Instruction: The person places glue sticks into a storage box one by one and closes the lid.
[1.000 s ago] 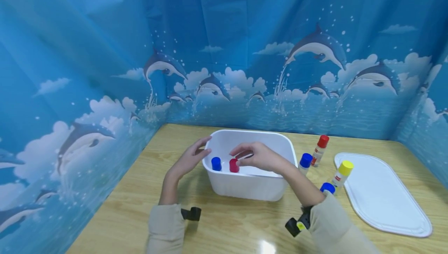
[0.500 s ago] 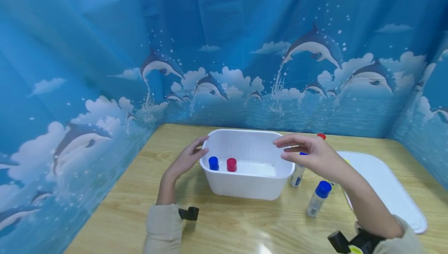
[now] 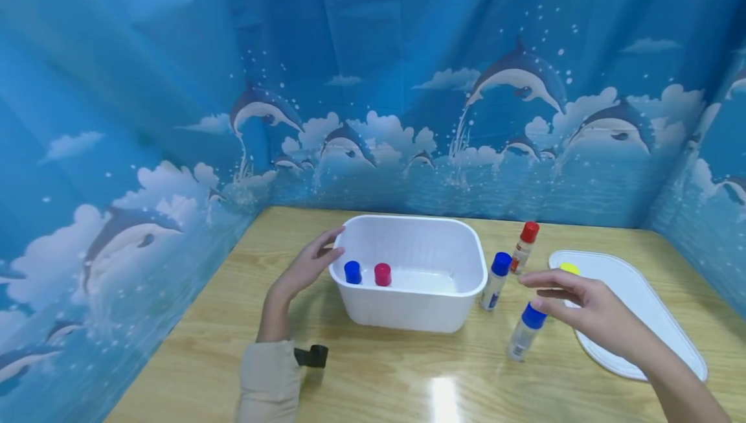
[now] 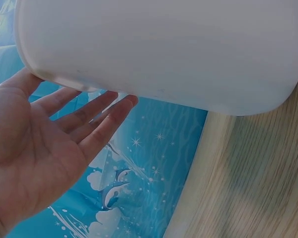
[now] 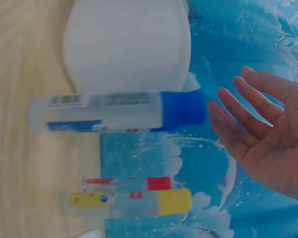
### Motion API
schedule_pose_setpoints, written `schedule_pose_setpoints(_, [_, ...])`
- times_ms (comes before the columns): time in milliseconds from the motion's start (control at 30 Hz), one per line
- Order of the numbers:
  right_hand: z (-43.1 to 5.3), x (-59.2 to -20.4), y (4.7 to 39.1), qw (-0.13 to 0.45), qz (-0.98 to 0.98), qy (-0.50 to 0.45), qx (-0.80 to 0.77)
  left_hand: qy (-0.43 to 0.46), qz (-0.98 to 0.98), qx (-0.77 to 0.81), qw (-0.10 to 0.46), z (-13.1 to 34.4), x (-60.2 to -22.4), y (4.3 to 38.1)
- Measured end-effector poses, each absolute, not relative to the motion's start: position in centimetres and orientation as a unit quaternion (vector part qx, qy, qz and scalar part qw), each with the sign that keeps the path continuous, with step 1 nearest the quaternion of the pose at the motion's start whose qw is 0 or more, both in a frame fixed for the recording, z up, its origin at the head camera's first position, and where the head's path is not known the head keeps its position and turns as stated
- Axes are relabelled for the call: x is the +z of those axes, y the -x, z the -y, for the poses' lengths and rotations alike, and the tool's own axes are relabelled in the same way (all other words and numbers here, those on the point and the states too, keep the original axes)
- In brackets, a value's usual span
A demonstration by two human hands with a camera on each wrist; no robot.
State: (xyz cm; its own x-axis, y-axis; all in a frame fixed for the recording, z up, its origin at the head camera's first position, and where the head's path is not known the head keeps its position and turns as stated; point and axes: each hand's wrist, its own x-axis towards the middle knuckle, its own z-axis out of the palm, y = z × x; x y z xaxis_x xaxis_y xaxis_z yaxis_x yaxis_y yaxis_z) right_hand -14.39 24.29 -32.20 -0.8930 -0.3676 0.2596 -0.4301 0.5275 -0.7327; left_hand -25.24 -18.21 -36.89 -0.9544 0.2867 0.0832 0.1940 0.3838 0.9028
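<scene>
Currently L grip is loosely spread against tub, holding nothing. R grip, half-curled, also empty, is just by blue-capped btl R of tub; blue cap & red cap show inside tub.

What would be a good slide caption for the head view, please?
Left hand against a white tub, a blue cap and a red cap inside; right hand near a blue-capped bottle.

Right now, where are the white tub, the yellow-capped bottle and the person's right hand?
White tub (image 3: 402, 310): head view, on its front wall.
Yellow-capped bottle (image 5: 126, 205): right wrist view, mid-body.
Right hand (image 3: 599, 314): head view, middle of the hand.
</scene>
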Motion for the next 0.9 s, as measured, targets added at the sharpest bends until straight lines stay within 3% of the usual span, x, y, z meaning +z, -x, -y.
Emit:
schedule_pose_setpoints(433, [-25.0,-36.7,13.9,0.027,0.832,-0.224,0.506,-0.141,-0.830,0.537,0.042,18.5,-36.8,25.3])
schedule_pose_setpoints(900, [-24.7,-37.3,13.6,0.063,0.855,-0.170,0.485,-0.142,-0.833,0.533,0.040,18.2,-36.8,25.2])
